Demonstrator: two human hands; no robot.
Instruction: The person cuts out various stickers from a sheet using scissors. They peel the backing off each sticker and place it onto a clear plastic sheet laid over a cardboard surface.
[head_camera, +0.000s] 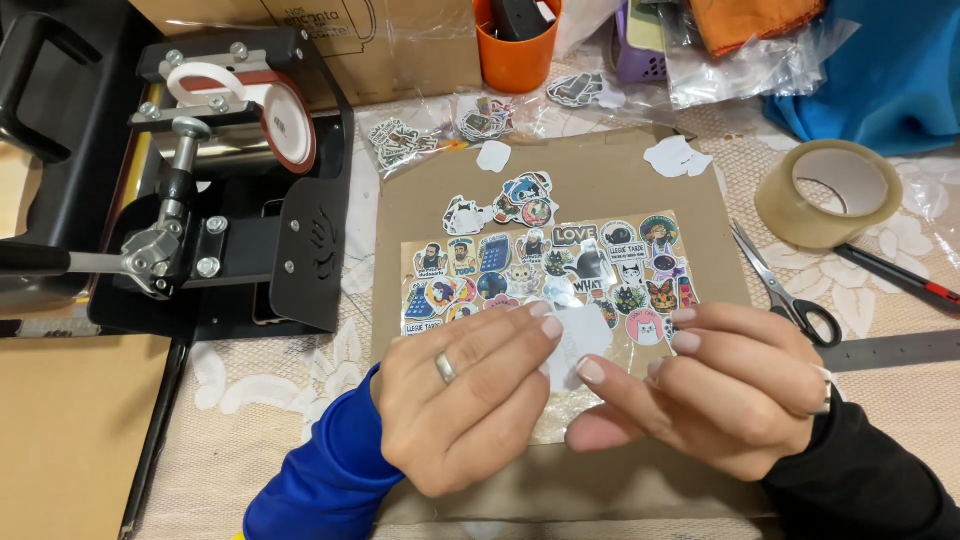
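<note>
Both hands meet over a brown cardboard sheet (560, 180): left hand (470, 395) and right hand (720, 390) pinch a small white sticker backing (578, 340) between fingers, probably peeling it. Peel slowly, keeping the sticker flat above the sticker collage (550, 270). An orange cup (515, 55) holds dark, unclear items.
</note>
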